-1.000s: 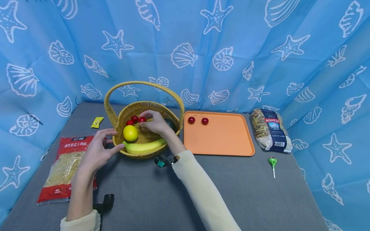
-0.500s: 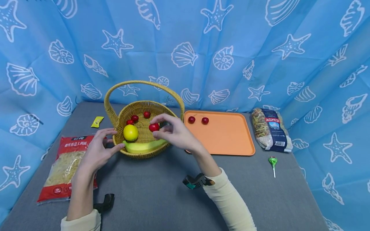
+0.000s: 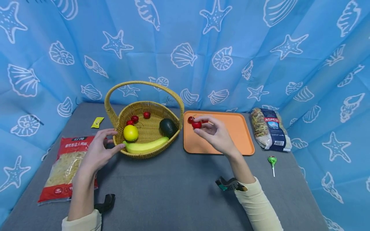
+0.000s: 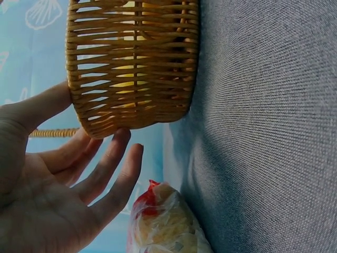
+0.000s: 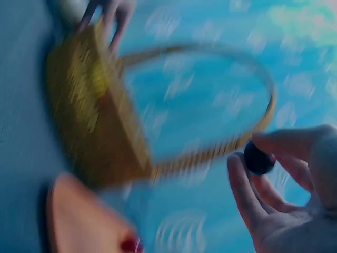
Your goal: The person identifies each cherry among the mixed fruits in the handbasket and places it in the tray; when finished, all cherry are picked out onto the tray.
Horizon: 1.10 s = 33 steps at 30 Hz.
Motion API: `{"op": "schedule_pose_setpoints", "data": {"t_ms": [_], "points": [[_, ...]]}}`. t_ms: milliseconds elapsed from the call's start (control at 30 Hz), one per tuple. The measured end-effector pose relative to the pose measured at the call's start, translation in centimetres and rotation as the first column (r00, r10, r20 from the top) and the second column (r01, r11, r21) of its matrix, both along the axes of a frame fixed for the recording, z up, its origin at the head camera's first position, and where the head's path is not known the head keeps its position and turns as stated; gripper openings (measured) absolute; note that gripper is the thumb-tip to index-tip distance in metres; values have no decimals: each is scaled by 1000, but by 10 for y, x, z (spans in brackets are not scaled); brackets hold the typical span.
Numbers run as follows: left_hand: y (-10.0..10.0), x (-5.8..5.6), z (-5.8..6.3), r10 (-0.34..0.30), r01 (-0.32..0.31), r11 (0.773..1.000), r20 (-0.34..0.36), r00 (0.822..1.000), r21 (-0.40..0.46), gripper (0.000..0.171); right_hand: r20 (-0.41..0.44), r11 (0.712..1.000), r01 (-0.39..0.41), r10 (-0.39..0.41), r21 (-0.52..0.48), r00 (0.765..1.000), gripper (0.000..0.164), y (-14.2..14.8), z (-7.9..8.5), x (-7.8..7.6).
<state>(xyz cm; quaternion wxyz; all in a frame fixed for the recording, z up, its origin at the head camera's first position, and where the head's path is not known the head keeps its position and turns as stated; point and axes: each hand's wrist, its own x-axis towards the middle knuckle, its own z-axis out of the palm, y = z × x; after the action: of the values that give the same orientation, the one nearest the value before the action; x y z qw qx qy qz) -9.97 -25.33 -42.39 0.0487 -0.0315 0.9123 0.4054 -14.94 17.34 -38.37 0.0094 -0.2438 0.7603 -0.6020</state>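
My right hand (image 3: 218, 136) pinches a red cherry (image 3: 197, 124) between thumb and fingertips, over the left part of the orange tray (image 3: 228, 146). In the right wrist view this cherry (image 5: 259, 157) looks dark and the scene is blurred. Two more cherries lie on the tray, one (image 3: 190, 119) partly visible beside the held one, the other mostly behind my fingers. My left hand (image 3: 99, 149) holds the wicker basket (image 3: 144, 156) at its left rim, thumb at the front. Inside are a banana (image 3: 147, 146), a yellow round fruit (image 3: 130, 132), an avocado (image 3: 168, 127) and several cherries (image 3: 146, 115).
A red pasta bag (image 3: 63, 163) lies beside my left forearm, a yellow wrapped candy (image 3: 97, 122) behind it. Right of the tray are an Agnesi pasta bag (image 3: 271, 130) and a green lollipop (image 3: 272, 162). A blue curtain (image 3: 185, 80) hangs behind the grey tabletop (image 3: 162, 195).
My right hand has lifted a cherry out of the basket and carried it right to the tray, leaving the avocado in plain sight. The left hand has stayed at the basket rim.
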Motion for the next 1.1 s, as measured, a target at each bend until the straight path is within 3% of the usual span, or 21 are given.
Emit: {"op": "schedule_pose_setpoints", "data": {"t_ms": [133, 267, 433, 600, 767, 1100], "points": [[-1, 0, 0, -2, 2, 1000, -2, 1000, -3, 71, 39, 976, 197, -201, 91, 979, 36, 31, -27, -29], [-1, 1, 1, -1, 1, 1000, 0, 1000, -8, 72, 69, 925, 310, -332, 220, 941, 40, 52, -56, -55], [-1, 1, 1, -1, 1, 1000, -3, 1000, -9, 71, 58, 861, 376, -418, 342, 906, 39, 63, -82, -79], [0, 0, 0, -4, 4, 1000, -2, 1000, -1, 72, 35, 823, 399, -450, 405, 892, 36, 65, -91, -89], [-1, 0, 1, -2, 2, 1000, -1, 1000, 0, 72, 38, 812, 395, -454, 429, 890, 37, 67, -93, -93], [-1, 0, 2, 0, 0, 1000, 15, 1000, 6, 72, 96, 846, 373, -438, 381, 894, 45, 71, -86, -90]]}}
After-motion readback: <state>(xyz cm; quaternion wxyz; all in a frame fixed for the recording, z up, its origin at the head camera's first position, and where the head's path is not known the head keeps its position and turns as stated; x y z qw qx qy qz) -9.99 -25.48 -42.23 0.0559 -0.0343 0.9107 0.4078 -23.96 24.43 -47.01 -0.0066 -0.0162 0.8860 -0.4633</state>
